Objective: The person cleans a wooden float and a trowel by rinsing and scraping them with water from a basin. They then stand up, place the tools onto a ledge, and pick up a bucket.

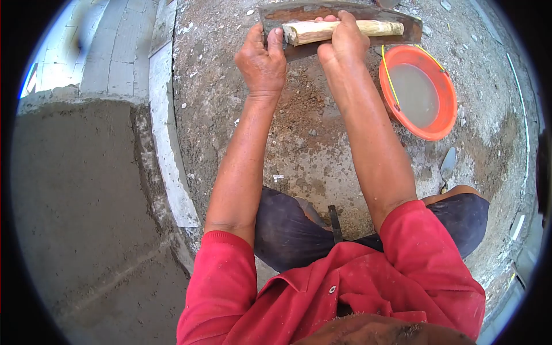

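Note:
Both hands are at the top of the head view on a plastering float point(305, 14), a long, dull brown plate with a pale wooden handle point(376, 27). My left hand point(261, 62) is closed on the plate's left end, its thumb beside the handle's end. My right hand point(346, 43) is wrapped round the middle of the handle, and part of its fingers is hidden behind the wood. Just right of my right forearm stands an orange bucket point(447, 112) with a yellow handle, holding cloudy grey water.
A small pointed trowel point(448, 163) lies on the rough, gritty ground near my right knee. To the left is a smooth stretch of grey mortar point(80, 190), bordered by a pale raised strip point(167, 138). Grey blocks point(118, 49) are beyond it.

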### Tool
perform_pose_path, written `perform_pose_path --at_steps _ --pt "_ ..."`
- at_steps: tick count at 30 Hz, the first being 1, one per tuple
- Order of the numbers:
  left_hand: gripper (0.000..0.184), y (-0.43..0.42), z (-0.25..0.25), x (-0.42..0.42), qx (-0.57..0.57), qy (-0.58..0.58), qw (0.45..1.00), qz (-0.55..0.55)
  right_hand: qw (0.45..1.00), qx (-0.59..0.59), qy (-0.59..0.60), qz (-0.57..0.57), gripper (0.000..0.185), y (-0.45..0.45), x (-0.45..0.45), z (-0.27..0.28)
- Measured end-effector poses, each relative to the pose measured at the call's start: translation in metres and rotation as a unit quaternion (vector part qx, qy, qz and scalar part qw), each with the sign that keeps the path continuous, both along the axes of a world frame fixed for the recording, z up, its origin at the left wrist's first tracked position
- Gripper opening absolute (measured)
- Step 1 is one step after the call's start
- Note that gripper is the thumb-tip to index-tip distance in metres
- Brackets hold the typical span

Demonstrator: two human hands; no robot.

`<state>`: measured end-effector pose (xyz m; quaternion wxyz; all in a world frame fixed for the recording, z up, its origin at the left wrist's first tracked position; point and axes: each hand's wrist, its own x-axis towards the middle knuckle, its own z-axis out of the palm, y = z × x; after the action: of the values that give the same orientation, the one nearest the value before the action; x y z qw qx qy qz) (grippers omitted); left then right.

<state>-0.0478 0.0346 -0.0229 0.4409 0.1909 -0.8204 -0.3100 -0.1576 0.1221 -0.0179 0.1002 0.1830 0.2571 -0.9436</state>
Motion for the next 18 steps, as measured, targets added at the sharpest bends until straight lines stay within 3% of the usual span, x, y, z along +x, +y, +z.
perform_pose_path --at_steps 7,10,14,15,18 --pt "0.043 -0.011 0.017 -0.003 -0.014 -0.009 0.993 0.116 0.997 0.016 0.046 -0.067 0.051 -0.015 0.034 0.027" --pt "0.051 -0.014 0.013 -0.001 0.046 -0.019 0.994 0.096 0.995 0.037 0.074 -0.054 0.059 -0.016 0.039 0.025" --pt "0.045 0.006 0.011 0.002 0.095 -0.064 0.992 0.061 0.997 0.016 0.06 -0.037 0.064 -0.008 0.011 0.015" --pt "0.042 0.019 0.016 0.005 0.103 -0.073 0.991 0.039 0.996 0.067 0.021 -0.052 0.039 -0.007 0.003 0.02" --pt "0.024 0.029 0.002 0.002 0.103 -0.064 0.992 -0.038 0.997 0.037 0.053 -0.051 0.029 0.007 -0.016 0.022"
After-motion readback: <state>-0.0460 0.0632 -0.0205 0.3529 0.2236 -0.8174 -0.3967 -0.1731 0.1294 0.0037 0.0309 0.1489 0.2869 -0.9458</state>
